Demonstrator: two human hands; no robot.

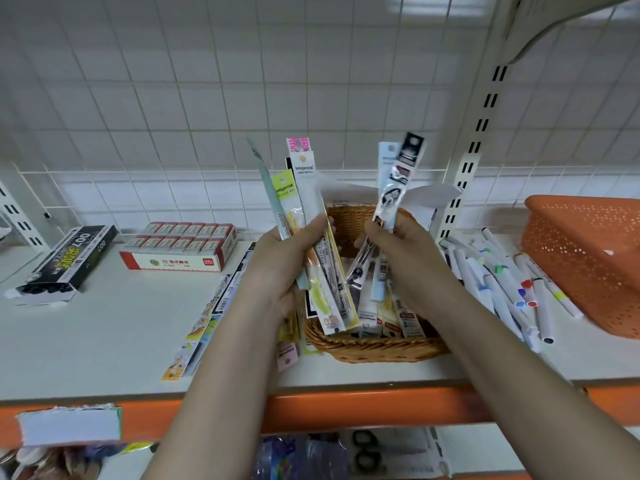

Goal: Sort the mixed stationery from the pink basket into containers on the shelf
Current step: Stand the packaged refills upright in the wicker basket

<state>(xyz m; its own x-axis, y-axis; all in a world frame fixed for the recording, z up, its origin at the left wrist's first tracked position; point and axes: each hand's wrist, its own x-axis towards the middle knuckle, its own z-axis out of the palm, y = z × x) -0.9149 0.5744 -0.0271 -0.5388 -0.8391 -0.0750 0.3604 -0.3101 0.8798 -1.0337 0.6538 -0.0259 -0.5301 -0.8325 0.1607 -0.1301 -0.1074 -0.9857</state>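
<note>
Over wicker basket (374, 348): left hand (287, 261) grips pen packets (304, 202); right hand (398, 251) pinches two packets (398, 181).

The wicker basket (374, 348) is golden brown, woven. Left of it, the eraser box (180, 249) is white and red, and further left the pen box (65, 263) is black with yellow and white lettering. Right of the basket, white markers (502, 282) carry red, blue, green and yellow caps; beyond them sits an orange perforated basket (588, 258). The shelf (104, 323) is white with an orange front edge (the wall grid (207, 81) is white too).
</note>
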